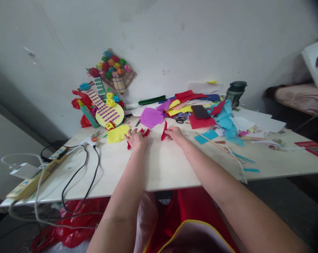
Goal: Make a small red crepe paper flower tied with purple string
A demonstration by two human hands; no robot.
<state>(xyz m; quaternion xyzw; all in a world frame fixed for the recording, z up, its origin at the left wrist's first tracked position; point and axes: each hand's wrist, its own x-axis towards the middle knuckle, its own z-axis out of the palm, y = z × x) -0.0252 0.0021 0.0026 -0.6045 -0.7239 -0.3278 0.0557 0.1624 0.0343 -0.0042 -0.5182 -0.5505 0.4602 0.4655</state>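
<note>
Pinching a curved red paper scrap, right hand grip; left hand splayed flat.

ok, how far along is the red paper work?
Done: a paper guitar and flower bouquet stand finished at the back. In hand: the right hand pinches a red strip; the left hand rests on red scraps. Left, likely: most coloured sheets lie unused, scissors idle.
</note>
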